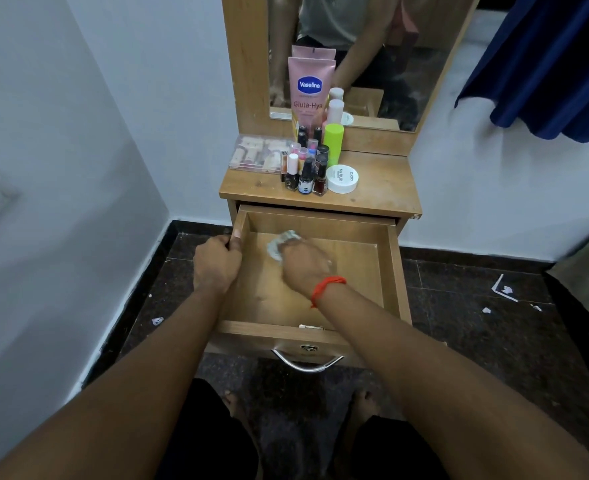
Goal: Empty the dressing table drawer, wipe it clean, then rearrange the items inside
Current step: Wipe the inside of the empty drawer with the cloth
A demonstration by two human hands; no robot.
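Note:
The wooden drawer [395, 271] of the dressing table stands pulled out, with only my right hand and a cloth inside it. My left hand [217, 263] grips the drawer's left wall near its back corner. My right hand [305, 263], with a red thread at the wrist, holds a crumpled pale cloth [281, 242] against the drawer bottom; the cloth is blurred. On the tabletop [383, 187] stand a pink Vaseline tube [309, 90], several nail polish bottles [307, 171], a lime green bottle [333, 142], a white round jar [342, 179] and a clear plastic box [255, 154].
A mirror [417, 64] rises behind the tabletop. A metal handle [307, 363] hangs on the drawer front. White wall closes in on the left, and a dark blue curtain [556, 71] hangs at the right. Paper scraps [506, 289] lie on the dark floor. My feet stand below the drawer.

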